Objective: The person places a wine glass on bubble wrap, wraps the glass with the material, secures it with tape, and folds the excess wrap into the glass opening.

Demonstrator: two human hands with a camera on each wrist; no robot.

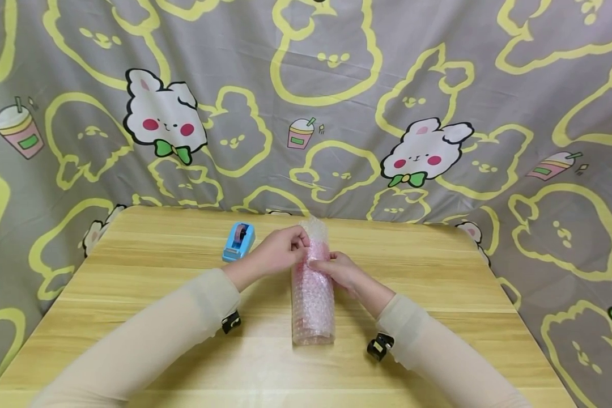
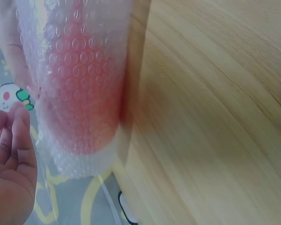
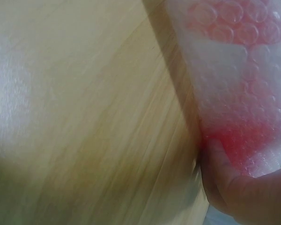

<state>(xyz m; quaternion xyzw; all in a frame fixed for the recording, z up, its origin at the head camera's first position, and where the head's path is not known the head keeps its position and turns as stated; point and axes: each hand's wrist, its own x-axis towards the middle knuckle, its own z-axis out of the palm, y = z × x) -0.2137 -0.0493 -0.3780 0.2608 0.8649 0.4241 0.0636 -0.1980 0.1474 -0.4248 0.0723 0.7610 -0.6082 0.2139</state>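
Observation:
A long pink object rolled in clear bubble wrap [image 1: 313,300] lies lengthwise in the middle of the table, its far end toward the curtain. My right hand [image 1: 348,273] grips its right side, the thumb [image 3: 219,159] pressing on the wrap. At the roll's upper left, my left hand [image 1: 285,248] has its fingers curled and its thumb and index fingertips brought together. In the left wrist view that hand is beside the wrap's far end, and no object shows between the fingertips. The pink colour [image 2: 79,112] shows blurred through the bubbles.
A blue tape dispenser [image 1: 238,242] with a roll of tape in it stands on the wooden table [image 1: 148,266], left of the left hand. A grey curtain [image 1: 255,62] with yellow outlines and cartoon rabbits hangs behind the table and at both sides.

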